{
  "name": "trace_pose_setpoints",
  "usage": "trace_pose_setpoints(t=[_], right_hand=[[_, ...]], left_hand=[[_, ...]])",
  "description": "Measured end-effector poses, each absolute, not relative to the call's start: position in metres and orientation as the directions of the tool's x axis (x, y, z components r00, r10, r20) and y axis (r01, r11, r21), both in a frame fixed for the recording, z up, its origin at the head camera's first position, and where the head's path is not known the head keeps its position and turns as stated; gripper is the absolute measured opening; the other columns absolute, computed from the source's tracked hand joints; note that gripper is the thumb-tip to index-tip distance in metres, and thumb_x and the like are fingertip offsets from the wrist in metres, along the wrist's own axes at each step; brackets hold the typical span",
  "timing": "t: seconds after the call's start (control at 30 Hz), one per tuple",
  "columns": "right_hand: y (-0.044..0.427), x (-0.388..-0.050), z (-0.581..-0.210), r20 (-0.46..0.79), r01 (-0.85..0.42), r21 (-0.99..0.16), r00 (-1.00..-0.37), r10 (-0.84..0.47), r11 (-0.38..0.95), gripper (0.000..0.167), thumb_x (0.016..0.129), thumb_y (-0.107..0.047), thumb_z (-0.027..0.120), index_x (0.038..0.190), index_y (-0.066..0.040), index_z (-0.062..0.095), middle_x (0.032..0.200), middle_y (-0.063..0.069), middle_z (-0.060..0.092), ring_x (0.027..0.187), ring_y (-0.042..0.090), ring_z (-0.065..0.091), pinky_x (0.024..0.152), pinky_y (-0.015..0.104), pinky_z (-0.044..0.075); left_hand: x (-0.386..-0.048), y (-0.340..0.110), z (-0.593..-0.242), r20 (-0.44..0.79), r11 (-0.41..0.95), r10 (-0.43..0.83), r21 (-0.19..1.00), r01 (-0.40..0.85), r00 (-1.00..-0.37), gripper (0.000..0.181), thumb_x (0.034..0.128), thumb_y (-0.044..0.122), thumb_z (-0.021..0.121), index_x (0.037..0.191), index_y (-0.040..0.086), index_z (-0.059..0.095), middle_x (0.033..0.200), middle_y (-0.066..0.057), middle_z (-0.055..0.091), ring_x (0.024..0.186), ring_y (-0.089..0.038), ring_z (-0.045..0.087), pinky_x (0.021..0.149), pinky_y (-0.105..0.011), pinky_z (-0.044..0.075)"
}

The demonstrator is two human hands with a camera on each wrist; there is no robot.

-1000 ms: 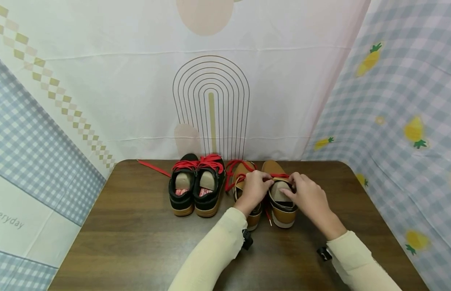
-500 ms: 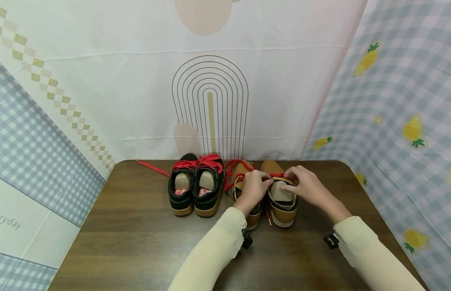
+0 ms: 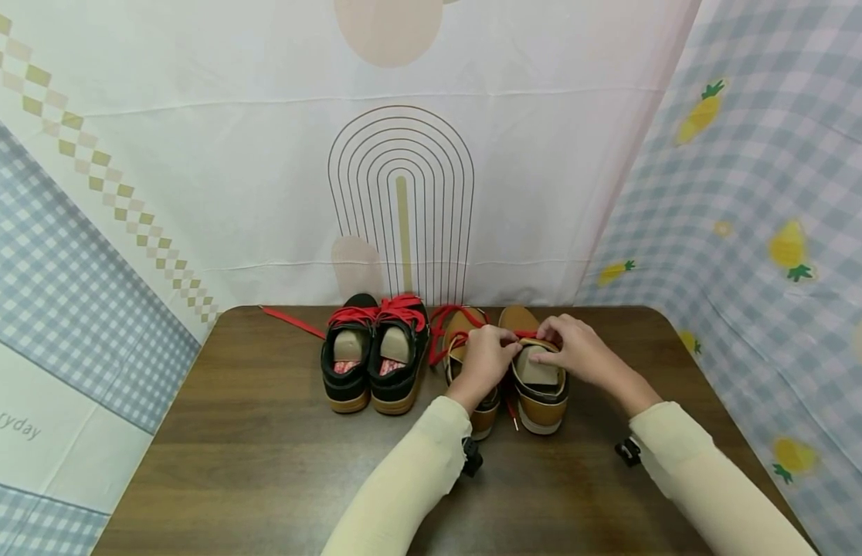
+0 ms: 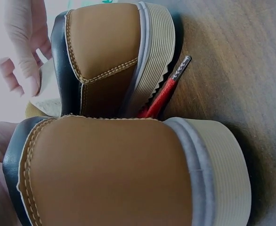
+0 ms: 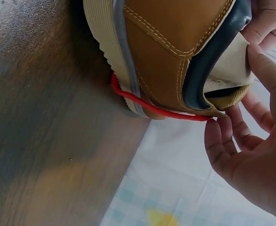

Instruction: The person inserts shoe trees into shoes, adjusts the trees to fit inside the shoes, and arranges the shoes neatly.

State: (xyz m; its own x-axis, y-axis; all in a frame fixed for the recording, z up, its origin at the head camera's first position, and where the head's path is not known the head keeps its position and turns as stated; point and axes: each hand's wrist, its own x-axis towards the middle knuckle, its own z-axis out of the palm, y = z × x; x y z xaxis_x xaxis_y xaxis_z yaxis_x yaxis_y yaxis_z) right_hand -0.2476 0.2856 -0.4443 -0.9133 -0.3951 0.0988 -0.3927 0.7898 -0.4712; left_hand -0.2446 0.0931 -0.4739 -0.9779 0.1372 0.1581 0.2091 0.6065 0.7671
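In the head view, a tan-brown shoe (image 3: 540, 417) with a pale sole stands at the right of a pair. My left hand (image 3: 481, 359) reaches over the left brown shoe (image 3: 483, 423); its thumb and forefinger pinch at the red shoelace (image 3: 527, 334) by the right shoe's tongue. From the other side my right hand (image 3: 582, 353) holds the lace area with curled fingers. Its fingertips meet the lace (image 5: 168, 112) at the eyelet edge in the right wrist view, while the thumb touches the tongue side. The fingers partly hide the exact grip.
Left of the hands stand two black shoes (image 3: 396, 395) with red laces. A loose lace (image 3: 294, 320) trails from them across the wooden table (image 3: 250, 463). Another lace end (image 4: 168, 89) with a metal tip lies between the brown shoes. Patterned cloth (image 3: 542, 154) hangs behind.
My right hand has shifted up from the shoe's collar, and its fingertips have come to the red lace. The left hand stays in place; the shoes barely move.
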Motion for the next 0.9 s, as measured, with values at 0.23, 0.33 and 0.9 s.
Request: trace_pose_setpoints(t=[0.23,0.33,0.9], right_hand=[[0.2829,-0.2485,-0.4399,0.049,-0.367,-0.465,-0.919,-0.39,0.806,0.034,0.087,-0.031,0.084,0.101,-0.007,0.065,0.095,0.008,0.063,0.084,0.021,0.055,0.074,0.037,0.044],[0.2811,-0.2484,-0.4385,0.034,-0.358,-0.458,-0.922,-0.386,0.814,0.033,0.088,-0.031,0.084,0.1,-0.007,0.065,0.094,0.008,0.063,0.084,0.021,0.054,0.074,0.038,0.043],[0.2784,-0.2513,-0.4448,0.049,-0.352,-0.452,-0.927,-0.372,0.82,0.033,0.084,-0.026,0.087,0.098,-0.007,0.063,0.092,0.008,0.061,0.083,0.023,0.053,0.074,0.039,0.043]], left_hand=[[-0.2451,0.0929,-0.4736,0.163,0.611,0.139,0.763,0.214,-0.977,0.009,0.095,0.019,0.076,0.097,0.014,0.084,0.096,0.001,0.08,0.09,-0.011,0.074,0.072,-0.019,0.057],[-0.2451,0.0928,-0.4741,0.166,0.611,0.141,0.762,0.217,-0.976,0.009,0.095,0.019,0.076,0.097,0.014,0.084,0.096,0.001,0.08,0.09,-0.01,0.074,0.072,-0.019,0.056],[-0.2445,0.0922,-0.4733,0.163,0.605,0.143,0.766,0.217,-0.976,0.009,0.0947,0.019,0.077,0.098,0.014,0.084,0.098,0.0,0.081,0.092,-0.011,0.074,0.073,-0.019,0.057]])
